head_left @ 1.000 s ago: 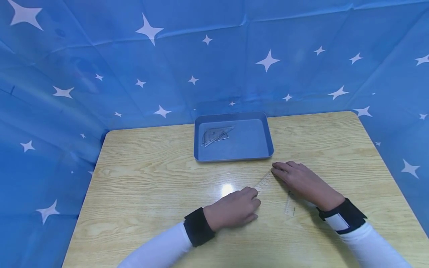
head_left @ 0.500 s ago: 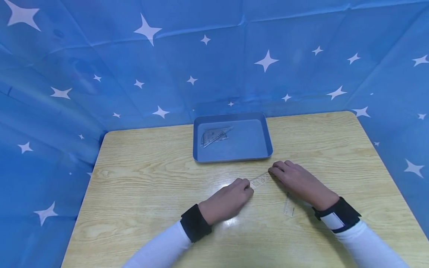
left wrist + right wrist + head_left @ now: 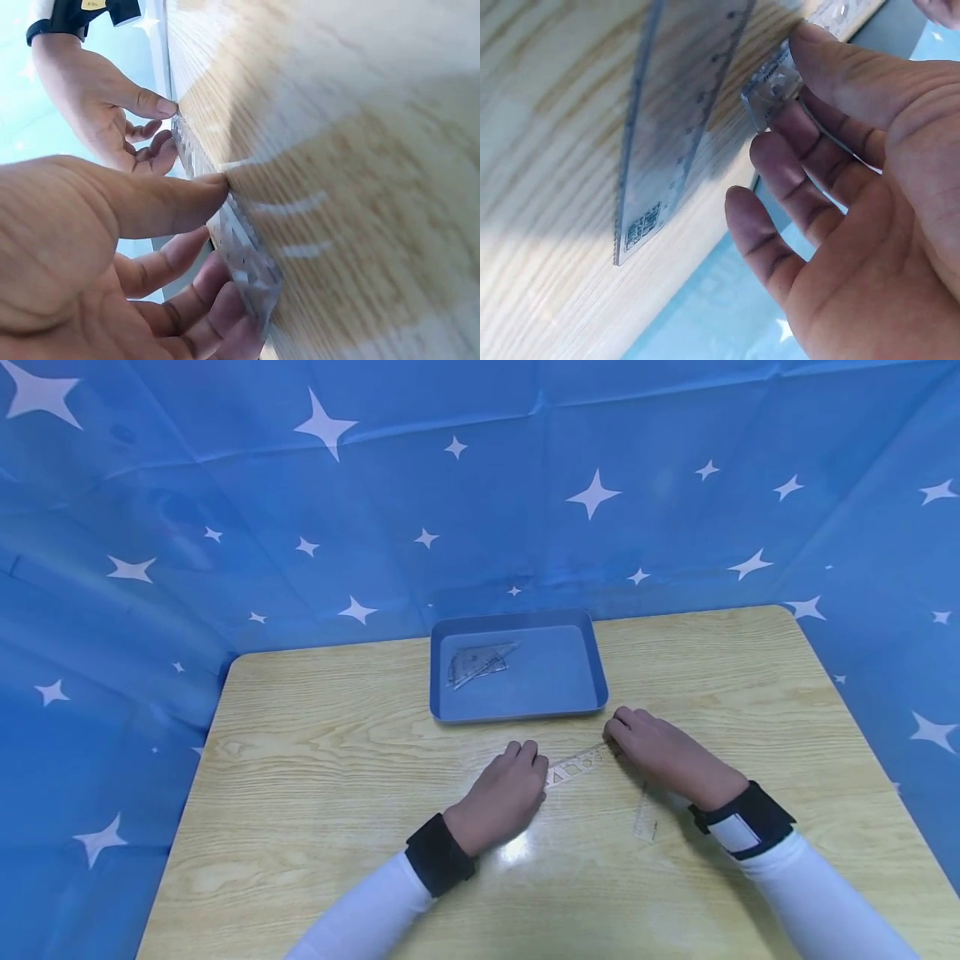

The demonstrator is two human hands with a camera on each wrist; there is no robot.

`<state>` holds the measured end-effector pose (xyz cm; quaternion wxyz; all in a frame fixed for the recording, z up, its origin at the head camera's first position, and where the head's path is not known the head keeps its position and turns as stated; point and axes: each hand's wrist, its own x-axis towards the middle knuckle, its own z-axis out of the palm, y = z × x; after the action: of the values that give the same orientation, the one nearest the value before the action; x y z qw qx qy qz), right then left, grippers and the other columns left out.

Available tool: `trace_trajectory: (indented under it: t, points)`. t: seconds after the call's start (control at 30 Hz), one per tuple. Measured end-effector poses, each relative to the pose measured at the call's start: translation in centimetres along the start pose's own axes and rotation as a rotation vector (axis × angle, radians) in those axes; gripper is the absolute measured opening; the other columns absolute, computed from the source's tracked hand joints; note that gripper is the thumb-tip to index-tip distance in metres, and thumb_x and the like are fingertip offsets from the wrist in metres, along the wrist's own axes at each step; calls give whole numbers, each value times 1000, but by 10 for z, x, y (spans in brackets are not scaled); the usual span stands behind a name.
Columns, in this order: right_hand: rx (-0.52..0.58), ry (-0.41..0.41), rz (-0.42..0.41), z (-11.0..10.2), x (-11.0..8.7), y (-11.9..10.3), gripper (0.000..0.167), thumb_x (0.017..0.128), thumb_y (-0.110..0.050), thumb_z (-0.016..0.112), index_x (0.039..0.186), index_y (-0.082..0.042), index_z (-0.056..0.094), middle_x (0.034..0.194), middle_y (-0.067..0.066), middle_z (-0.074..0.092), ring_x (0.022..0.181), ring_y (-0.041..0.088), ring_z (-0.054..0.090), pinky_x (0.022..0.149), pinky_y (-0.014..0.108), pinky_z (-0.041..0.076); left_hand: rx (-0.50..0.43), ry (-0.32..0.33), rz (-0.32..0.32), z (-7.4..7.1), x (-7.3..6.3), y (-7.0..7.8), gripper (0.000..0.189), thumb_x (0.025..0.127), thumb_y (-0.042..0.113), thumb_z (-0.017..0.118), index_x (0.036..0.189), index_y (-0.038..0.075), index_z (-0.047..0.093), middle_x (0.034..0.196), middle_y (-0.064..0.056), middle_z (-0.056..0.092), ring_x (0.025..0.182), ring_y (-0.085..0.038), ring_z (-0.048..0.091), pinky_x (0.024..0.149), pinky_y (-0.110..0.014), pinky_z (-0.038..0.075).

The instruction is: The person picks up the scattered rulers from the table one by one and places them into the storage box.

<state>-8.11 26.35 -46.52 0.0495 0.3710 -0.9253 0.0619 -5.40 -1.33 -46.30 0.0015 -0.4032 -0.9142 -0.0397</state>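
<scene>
A clear plastic stencil ruler [image 3: 577,766] with cut-out shapes spans the gap between the two hands, close over the table. My left hand [image 3: 498,797] pinches its left end, thumb along one edge and fingers behind, as the left wrist view shows. At the other end, my right hand [image 3: 671,760] pinches a corner of the ruler [image 3: 769,90] between thumb and fingers, the outer fingers spread away from it. A second clear ruler [image 3: 646,818] lies flat below the right hand, partly covered by it; its printed scale and a small square code appear in the right wrist view.
A blue tray [image 3: 517,719] stands at the back of the wooden table [image 3: 322,793]. In its left part lie clear drawing pieces [image 3: 480,663], a set square among them, overlapping each other. A blue cloth with white stars [image 3: 375,485] hangs behind the table.
My left hand has moved up and slightly left, closing on the ruler's end. The ruler has turned from a steep slant to a flatter one. My right hand has stayed nearly in place.
</scene>
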Motion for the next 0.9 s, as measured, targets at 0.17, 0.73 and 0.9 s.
trace_trajectory:
  t: [0.17,0.73,0.9]
  points:
    - [-12,-6,-12,0,4,3,19,91,-1,75,105,-4,63,93,6,58,77,17,52,65,31,50,-88,-72,-114,-1,3,-1,29,93,28,76,104,6,60,97,-6,51,84,-19,45,68,-27,44]
    - [-10,-5,16,1,5,-3,16,91,-6,77,103,-5,66,92,6,60,77,17,54,67,33,51,-428,-55,-204,-1,1,-5,32,83,-17,50,99,10,44,92,-4,38,75,-18,40,58,-25,37]
    - [11,-10,10,-1,5,-4,20,88,-6,81,101,-4,65,90,5,58,77,16,53,68,33,51,-475,-34,-182,-2,1,-11,23,95,-9,44,108,8,51,97,-4,40,81,-17,42,68,-25,43]
